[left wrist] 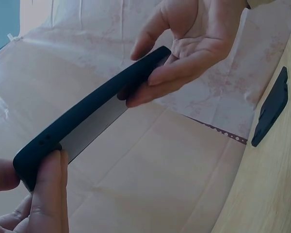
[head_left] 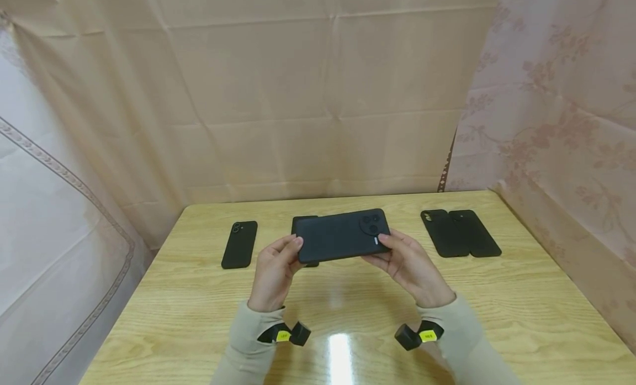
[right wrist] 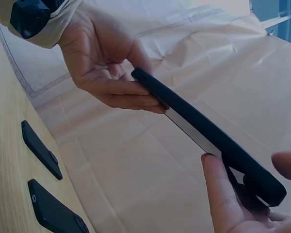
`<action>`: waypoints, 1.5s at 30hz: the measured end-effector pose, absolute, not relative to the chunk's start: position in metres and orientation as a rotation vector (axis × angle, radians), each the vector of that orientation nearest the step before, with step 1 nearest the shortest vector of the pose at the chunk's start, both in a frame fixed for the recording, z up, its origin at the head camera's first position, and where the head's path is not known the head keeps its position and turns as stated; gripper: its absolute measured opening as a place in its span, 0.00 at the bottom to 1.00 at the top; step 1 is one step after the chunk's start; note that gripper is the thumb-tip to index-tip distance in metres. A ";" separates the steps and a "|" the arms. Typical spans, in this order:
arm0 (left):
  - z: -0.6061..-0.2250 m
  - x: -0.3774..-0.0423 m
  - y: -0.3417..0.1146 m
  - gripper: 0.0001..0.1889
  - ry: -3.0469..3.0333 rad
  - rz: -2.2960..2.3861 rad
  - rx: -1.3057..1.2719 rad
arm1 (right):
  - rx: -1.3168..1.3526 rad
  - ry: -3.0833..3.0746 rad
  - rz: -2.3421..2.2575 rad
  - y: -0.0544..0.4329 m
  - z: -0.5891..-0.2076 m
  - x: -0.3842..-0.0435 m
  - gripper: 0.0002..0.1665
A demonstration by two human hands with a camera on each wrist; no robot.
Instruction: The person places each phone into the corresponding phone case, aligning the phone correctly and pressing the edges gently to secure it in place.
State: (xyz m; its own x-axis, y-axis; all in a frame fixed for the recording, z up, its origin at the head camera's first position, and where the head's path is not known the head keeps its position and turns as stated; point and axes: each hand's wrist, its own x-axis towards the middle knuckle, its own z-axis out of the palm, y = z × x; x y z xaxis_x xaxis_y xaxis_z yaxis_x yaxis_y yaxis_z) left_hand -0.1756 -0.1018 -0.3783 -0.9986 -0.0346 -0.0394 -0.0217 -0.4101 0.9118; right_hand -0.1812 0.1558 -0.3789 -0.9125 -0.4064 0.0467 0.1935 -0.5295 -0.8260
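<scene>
Between the left hand (head_left: 273, 274) and the right hand (head_left: 411, 269), one dark phone (head_left: 333, 236) is hovering above a wooden table (head_left: 184, 324). Each hand is pinching one end, probably to balance it and leave its back uncovered. Four other dark, phone-shaped pieces are lying there: a first piece (head_left: 239, 246) left of the left hand, a second piece (right wrist: 56, 206) partly hidden behind the dark phone, and, right of the right hand, a third piece (head_left: 444, 237) and a fourth piece (head_left: 476, 235) side by side.
</scene>
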 end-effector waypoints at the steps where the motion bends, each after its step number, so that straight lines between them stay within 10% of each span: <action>1: -0.378 -0.175 -0.102 0.05 -1.702 -2.630 0.080 | -0.342 1.275 -2.459 0.155 -0.380 -0.181 0.18; 26: -0.387 -0.173 -0.086 0.08 -1.658 -2.712 -0.015 | -0.129 1.295 -2.597 0.125 -0.389 -0.171 0.35; 45: -0.385 -0.177 -0.101 0.16 -1.784 -3.021 -0.331 | -0.112 1.480 -2.483 0.135 -0.389 -0.176 0.15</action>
